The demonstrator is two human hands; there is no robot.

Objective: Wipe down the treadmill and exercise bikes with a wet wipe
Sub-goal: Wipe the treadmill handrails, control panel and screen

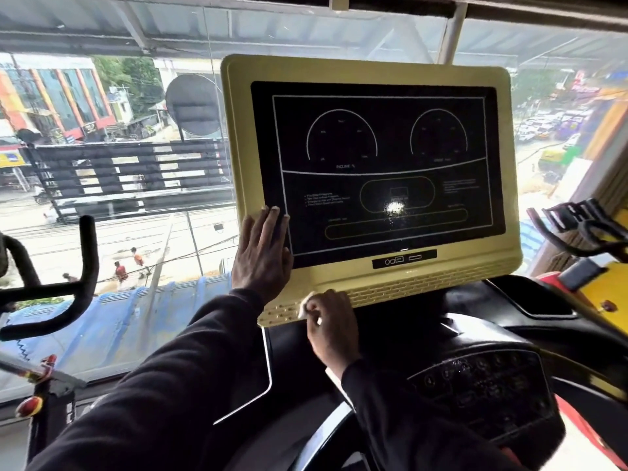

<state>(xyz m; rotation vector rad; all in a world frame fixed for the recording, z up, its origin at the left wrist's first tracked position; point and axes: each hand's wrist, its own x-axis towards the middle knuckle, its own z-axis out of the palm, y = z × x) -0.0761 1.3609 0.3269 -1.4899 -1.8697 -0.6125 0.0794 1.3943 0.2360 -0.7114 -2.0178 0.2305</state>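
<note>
The treadmill's display point(370, 73) has a pale yellow frame around a black screen with white dial outlines. My left hand point(261, 253) lies flat with straight fingers on the display's lower left corner, partly over the screen. My right hand point(331, 321) grips a white wet wipe point(306, 305) and presses it against the ribbed lower edge of the yellow frame. Most of the wipe is hidden under my fingers. Below the display lies the treadmill's black console point(489, 396) with several round buttons.
Black handlebars of an exercise bike point(78, 283) stand at the left, beside a red and silver frame part point(37, 372). Another bike's black handlebars point(584, 229) and a yellow body point(608, 294) are at the right. A large window point(119, 164) faces a street directly behind the display.
</note>
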